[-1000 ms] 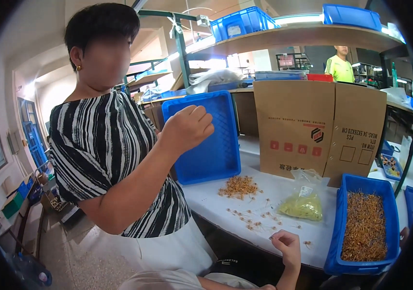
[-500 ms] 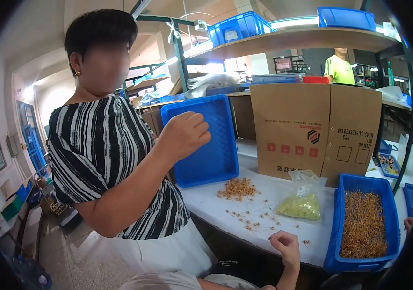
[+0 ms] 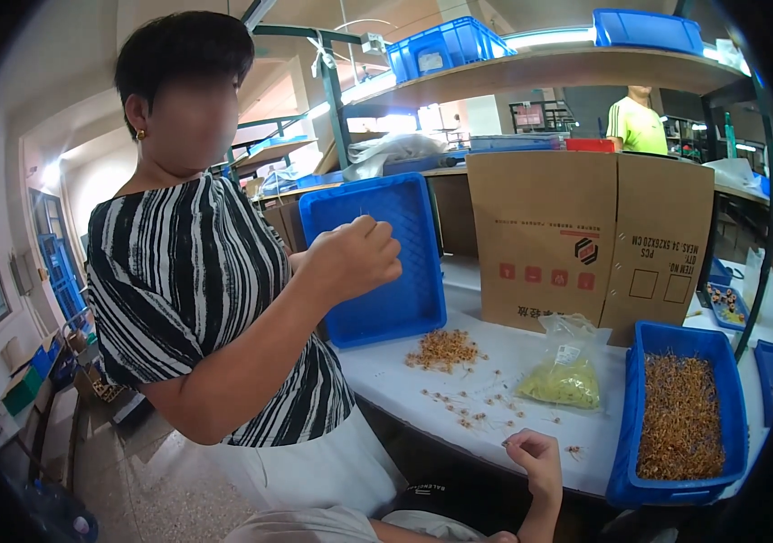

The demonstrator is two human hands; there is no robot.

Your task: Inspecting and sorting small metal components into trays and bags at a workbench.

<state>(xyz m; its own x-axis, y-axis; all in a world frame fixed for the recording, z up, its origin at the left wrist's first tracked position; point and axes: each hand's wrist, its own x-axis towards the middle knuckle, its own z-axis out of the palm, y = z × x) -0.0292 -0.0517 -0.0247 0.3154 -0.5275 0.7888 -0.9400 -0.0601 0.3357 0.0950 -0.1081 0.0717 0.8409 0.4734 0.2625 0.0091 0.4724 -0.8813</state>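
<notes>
Bench count: trays, bags, boxes, people

Five blue trays (image 3: 377, 262) show: one propped upright at centre, one full of small parts at 4 o'clock, a sliver at 3 o'clock, and two on the top shelf at 12 and 1 o'clock. One clear bag (image 3: 565, 373) of yellow bits. One heap of small brown parts (image 3: 443, 348), with loose ones too many to count. One big cardboard box (image 3: 585, 235). Two other people: a striped-shirted person (image 3: 196, 308) at 9 o'clock and a distant person in yellow-green (image 3: 635, 122) at 1 o'clock.

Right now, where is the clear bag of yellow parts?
In the head view, the clear bag lies on the white table, right of centre, between the brown parts pile and the blue bin.
</notes>
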